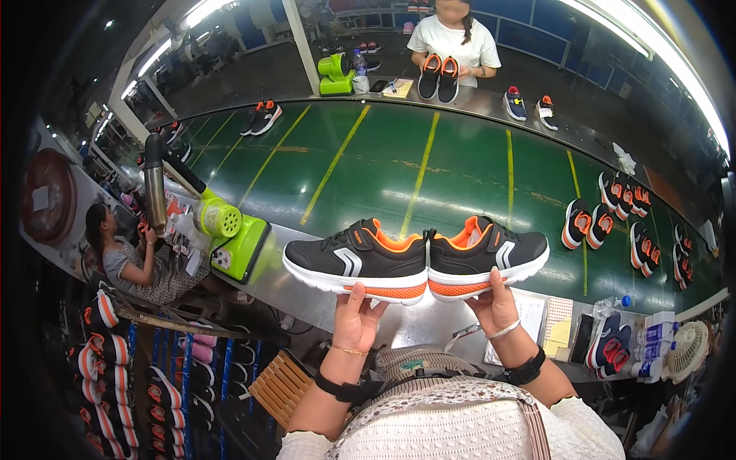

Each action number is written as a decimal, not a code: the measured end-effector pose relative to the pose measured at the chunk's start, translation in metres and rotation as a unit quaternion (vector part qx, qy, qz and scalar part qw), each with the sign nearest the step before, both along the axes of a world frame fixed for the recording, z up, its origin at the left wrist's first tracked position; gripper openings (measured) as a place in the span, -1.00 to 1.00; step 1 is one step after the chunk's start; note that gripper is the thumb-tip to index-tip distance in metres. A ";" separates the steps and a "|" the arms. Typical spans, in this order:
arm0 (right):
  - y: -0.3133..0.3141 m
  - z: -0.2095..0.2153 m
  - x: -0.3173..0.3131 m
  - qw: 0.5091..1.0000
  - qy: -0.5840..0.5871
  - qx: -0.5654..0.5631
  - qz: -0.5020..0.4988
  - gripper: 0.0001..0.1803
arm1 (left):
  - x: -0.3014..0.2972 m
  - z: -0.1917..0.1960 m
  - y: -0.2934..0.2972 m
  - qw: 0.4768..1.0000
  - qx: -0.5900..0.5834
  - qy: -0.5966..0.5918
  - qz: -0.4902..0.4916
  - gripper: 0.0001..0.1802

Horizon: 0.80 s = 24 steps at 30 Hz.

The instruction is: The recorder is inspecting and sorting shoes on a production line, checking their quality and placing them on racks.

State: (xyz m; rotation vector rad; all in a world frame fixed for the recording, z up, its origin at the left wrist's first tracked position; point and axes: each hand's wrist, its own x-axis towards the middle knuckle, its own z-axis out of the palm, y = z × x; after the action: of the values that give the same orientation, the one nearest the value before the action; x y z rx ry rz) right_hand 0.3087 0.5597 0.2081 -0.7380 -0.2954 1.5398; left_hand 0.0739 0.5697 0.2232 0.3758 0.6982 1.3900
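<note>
My left hand [356, 320] grips a black sneaker [376, 264] from below, thumb up against its white and orange sole. In my right hand [496, 307] is the matching sneaker [484, 263], held the same way with the thumb on the sole's side. Both shoes have orange linings, a strap and a white-grey side mark. They are level, heel to heel and touching, with toes pointing outward, above the near edge of the metal bench [414, 326]. The fingers under the soles are mostly hidden.
Beyond the bench runs a green conveyor belt [383, 169] with yellow lines, carrying several shoe pairs [586, 224] at right. A lime-green hot-air blower [230, 230] stands left. Papers [529, 322], navy shoes [608, 343] and a fan [688, 349] are at right. A co-worker [458, 46] holds shoes opposite.
</note>
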 end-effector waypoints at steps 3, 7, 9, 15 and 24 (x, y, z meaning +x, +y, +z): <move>-0.001 0.001 0.000 1.000 -0.015 0.000 -0.003 -0.63 | 0.000 0.002 0.000 1.000 0.012 0.014 -0.003 -0.60; -0.001 0.003 0.001 0.999 -0.034 0.006 0.000 -0.63 | -0.002 0.005 0.001 0.998 0.039 0.050 -0.014 -0.55; -0.002 0.006 0.000 0.999 -0.041 0.003 -0.003 -0.63 | -0.002 0.005 0.001 0.997 0.039 0.058 -0.014 -0.55; -0.002 0.006 0.000 0.999 -0.052 -0.002 -0.007 -0.61 | 0.001 0.005 0.001 0.996 0.037 0.082 -0.005 -0.56; 0.002 -0.017 -0.003 0.992 0.000 -0.051 0.113 -0.41 | -0.022 -0.028 0.006 0.996 -0.038 -0.005 -0.085 -0.44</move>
State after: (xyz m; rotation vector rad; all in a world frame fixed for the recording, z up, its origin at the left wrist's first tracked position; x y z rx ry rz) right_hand 0.3060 0.5617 0.1914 -0.8056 -0.3092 1.7797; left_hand 0.0518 0.5761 0.1951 0.3599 0.6928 1.2007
